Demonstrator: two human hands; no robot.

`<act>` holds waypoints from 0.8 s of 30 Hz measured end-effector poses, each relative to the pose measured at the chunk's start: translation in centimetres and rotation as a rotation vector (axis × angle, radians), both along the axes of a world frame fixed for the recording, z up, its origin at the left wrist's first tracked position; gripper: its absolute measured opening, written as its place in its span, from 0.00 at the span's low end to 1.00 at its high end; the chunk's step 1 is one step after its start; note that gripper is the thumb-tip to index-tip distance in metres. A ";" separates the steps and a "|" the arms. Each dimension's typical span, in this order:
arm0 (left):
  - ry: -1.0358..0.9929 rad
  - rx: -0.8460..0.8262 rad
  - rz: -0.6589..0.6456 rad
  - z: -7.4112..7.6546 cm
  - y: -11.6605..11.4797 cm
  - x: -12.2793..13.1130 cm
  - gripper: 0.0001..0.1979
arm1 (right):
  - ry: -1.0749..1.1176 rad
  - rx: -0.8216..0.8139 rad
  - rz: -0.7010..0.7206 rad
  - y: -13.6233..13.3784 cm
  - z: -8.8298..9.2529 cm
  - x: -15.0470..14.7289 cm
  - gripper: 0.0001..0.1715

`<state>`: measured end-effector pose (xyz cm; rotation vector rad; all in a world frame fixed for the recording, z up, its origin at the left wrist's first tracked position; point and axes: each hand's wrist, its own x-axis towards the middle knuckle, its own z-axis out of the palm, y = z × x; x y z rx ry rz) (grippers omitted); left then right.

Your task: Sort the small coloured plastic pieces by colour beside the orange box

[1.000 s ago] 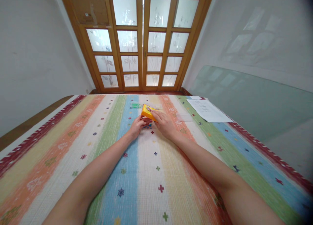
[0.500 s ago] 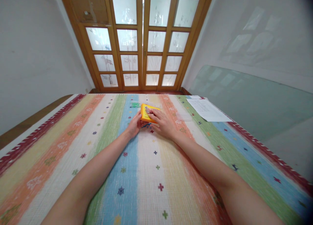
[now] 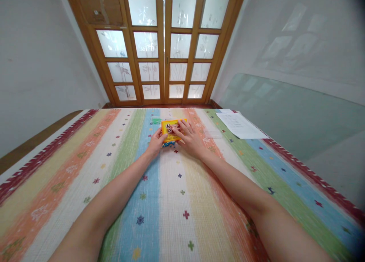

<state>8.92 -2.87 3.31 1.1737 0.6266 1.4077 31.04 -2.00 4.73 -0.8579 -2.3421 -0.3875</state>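
Note:
A flat yellow box point(image 3: 172, 134) with dark printed characters is between my hands near the far end of the table. My left hand point(image 3: 156, 142) grips its left edge, the thumb on the front face. Over the right part of the box lies my right hand point(image 3: 191, 139), its fingers spread across the front. Small blue pieces point(image 3: 169, 144) lie on the cloth just below the box. Behind the box to the left is a green item point(image 3: 156, 120), too small to make out.
A striped cloth point(image 3: 173, 216) covers the table. Printed white paper point(image 3: 241, 126) lies at the far right edge, and a clear plastic item point(image 3: 213, 133) lies right of my right hand. Beyond the table stand wooden doors point(image 3: 165, 64) with glass panes.
The yellow box has tilted so that its front face shows more. My right hand's fingers have spread over its right part, and more of the blue pieces is visible.

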 end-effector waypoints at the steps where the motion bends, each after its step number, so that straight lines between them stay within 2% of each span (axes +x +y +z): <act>1: 0.003 -0.029 0.005 -0.2 0.1 -0.1 0.29 | 0.009 -0.019 0.000 0.0 0.0 0.0 0.59; 7: 0.156 -0.100 0.072 -1.2 0.1 0.3 0.24 | 0.065 -0.130 -0.011 -0.1 -0.5 -0.2 0.58; 11: 0.245 -0.134 0.027 -1.9 0.0 0.6 0.21 | 0.072 -0.217 0.004 0.0 -1.1 -0.4 0.56; 15: 0.255 -0.169 0.014 -2.4 0.3 -0.2 0.24 | 0.073 -0.260 -0.060 0.9 -1.5 0.3 0.57; 19: 0.469 -0.033 0.221 -2.7 1.1 -2.0 0.17 | -0.007 -0.384 -0.200 2.7 -1.5 2.8 0.51; 22: 0.670 0.049 0.368 -3.2 2.0 -3.6 0.12 | -0.111 -0.427 -0.244 4.3 -1.6 5.4 0.49; 24: 0.758 0.069 0.423 -3.6 2.5 -4.2 0.10 | -0.148 -0.435 -0.240 5.3 -1.8 7.1 0.44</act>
